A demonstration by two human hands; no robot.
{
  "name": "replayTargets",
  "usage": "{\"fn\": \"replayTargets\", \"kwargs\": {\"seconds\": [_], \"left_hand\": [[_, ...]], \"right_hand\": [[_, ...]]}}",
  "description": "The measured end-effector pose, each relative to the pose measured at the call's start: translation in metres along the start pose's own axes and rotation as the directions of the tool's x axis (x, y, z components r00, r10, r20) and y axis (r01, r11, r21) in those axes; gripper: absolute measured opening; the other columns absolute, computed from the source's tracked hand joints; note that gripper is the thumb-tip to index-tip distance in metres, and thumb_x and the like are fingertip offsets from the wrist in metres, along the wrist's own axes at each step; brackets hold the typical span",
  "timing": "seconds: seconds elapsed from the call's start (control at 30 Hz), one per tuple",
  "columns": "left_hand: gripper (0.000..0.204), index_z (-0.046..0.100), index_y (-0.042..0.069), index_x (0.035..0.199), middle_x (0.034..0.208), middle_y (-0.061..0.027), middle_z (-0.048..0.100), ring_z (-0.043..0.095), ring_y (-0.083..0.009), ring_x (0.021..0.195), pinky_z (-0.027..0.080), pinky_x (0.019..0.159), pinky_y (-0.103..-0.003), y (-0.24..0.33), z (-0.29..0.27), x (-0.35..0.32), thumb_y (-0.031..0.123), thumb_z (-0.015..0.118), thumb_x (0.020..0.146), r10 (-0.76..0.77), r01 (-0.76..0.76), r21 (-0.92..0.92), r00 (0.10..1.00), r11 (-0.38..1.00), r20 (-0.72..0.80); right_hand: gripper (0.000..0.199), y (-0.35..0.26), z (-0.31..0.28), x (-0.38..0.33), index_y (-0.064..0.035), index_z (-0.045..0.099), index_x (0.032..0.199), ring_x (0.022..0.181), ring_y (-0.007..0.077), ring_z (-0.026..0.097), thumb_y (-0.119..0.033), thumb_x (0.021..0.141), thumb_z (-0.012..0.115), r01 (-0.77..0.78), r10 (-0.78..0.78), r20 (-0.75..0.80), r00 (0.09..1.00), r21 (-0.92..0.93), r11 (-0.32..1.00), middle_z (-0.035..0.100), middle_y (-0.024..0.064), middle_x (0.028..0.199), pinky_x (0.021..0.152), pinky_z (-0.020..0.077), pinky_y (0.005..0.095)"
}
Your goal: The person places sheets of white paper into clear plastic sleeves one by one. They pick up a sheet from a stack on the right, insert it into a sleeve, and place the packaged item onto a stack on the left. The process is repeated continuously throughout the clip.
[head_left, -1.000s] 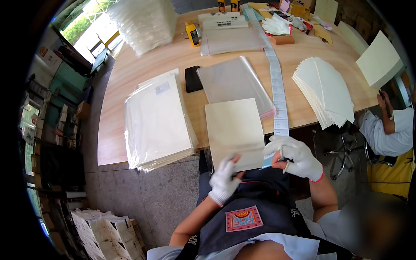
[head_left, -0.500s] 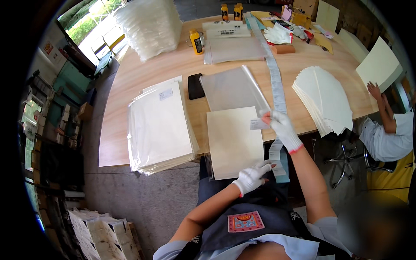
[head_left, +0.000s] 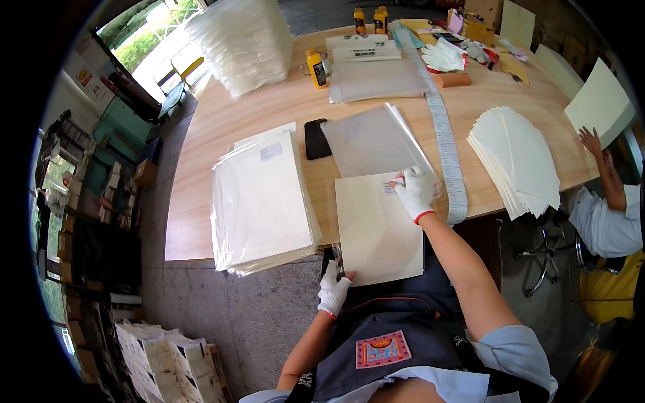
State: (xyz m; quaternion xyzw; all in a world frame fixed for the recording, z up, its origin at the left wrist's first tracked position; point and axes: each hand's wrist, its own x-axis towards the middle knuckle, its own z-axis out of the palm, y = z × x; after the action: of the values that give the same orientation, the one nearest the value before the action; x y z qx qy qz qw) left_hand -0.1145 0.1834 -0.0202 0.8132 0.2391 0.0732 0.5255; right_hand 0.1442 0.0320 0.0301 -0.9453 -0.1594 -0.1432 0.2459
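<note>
A cream sheet (head_left: 379, 235) overhangs the table's front edge in front of me. A small white printed label (head_left: 389, 189) lies near its top right corner. My right hand (head_left: 416, 191), in a white knit glove with bare fingertips, rests on the sheet over the label, thumb on it and fingers spread to the right. My left hand (head_left: 332, 289), gloved likewise, grips the sheet's lower left corner; its thumb shows on top and the other fingers are partly hidden. A strip of labels (head_left: 447, 151) runs down the table to the right of the sheet.
Left lies a stack of bagged sheets (head_left: 259, 201); a black phone (head_left: 317, 139) and clear plastic bags (head_left: 373, 141) lie beyond. Fanned cream sheets (head_left: 517, 158) are on the right. At far right a person's hand (head_left: 591, 141) touches an upright sheet. Bottles (head_left: 316, 69) stand farther back.
My right hand has brought the label down onto the sheet's top right corner. My left hand has moved left from the sheet's lower right to its lower left corner. The label strip's hanging end is gone from view.
</note>
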Motion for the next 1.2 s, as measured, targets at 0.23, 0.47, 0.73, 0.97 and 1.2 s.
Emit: {"fn": "replayTargets", "kwargs": {"seconds": [0.23,0.47,0.73,0.97,1.2], "left_hand": [[0.046,0.041,-0.006,0.122,0.095,-0.0059,0.06,0.054,-0.0093,0.083,0.042,0.075,-0.021,0.038,-0.011,-0.002,0.011,0.06,0.083,-0.129,0.223,-0.484,0.967,0.846,0.22],[0.044,0.04,-0.006,0.123,0.092,-0.003,0.057,0.05,-0.0074,0.082,0.039,0.075,-0.019,0.113,-0.042,0.003,0.009,0.056,0.085,0.116,0.049,-0.532,0.956,0.845,0.271],[0.029,0.052,-0.003,0.113,0.064,0.0038,0.038,0.038,-0.0037,0.059,0.033,0.055,-0.017,0.141,-0.179,0.007,0.002,0.052,0.084,0.274,-0.317,-0.082,0.902,0.945,-0.334],[0.036,0.053,0.001,0.116,0.102,-0.007,0.058,0.056,-0.0147,0.086,0.045,0.074,-0.025,0.042,-0.242,0.05,0.009,0.05,0.081,0.282,-0.01,0.58,0.881,0.814,-0.38],[0.039,0.04,0.0,0.126,0.122,-0.0139,0.048,0.047,-0.0237,0.109,0.039,0.093,-0.035,-0.002,-0.218,0.042,0.009,0.039,0.088,-0.136,-0.323,-0.416,0.628,0.85,-0.767]], "right_hand": [[0.027,0.033,-0.056,-0.037,-0.0064,0.057,0.086,0.08,0.0305,0.058,-0.033,0.081,0.058,-0.137,0.107,0.106,0.989,0.336,0.932,0.061,0.0137,0.085,0.067,0.0442,0.0399],[0.013,0.059,-0.069,-0.156,-0.0047,0.058,0.09,0.042,0.0122,0.045,-0.016,0.084,0.054,-0.678,-0.011,0.823,0.568,0.475,0.561,0.051,0.002,0.057,0.041,0.0352,0.0264],[0.016,-0.103,-0.045,-0.052,-0.0052,0.058,0.09,0.047,0.0011,0.038,-0.018,0.09,0.05,-0.54,-0.202,0.642,0.74,0.745,0.392,0.045,-0.007,0.059,0.041,0.0276,0.0176],[0.038,-0.178,-0.007,-0.029,-0.0055,0.061,0.068,0.063,0.0325,0.059,-0.041,0.08,0.056,-0.018,-0.286,0.469,0.835,0.544,0.839,0.06,0.0156,0.064,0.058,0.0432,0.0409],[0.017,-0.081,-0.06,-0.053,-0.005,0.052,0.089,0.063,0.0059,0.051,-0.022,0.091,0.05,-0.358,-0.3,0.486,0.821,0.847,0.394,0.058,0.001,0.079,0.055,0.0428,0.0213]]}}
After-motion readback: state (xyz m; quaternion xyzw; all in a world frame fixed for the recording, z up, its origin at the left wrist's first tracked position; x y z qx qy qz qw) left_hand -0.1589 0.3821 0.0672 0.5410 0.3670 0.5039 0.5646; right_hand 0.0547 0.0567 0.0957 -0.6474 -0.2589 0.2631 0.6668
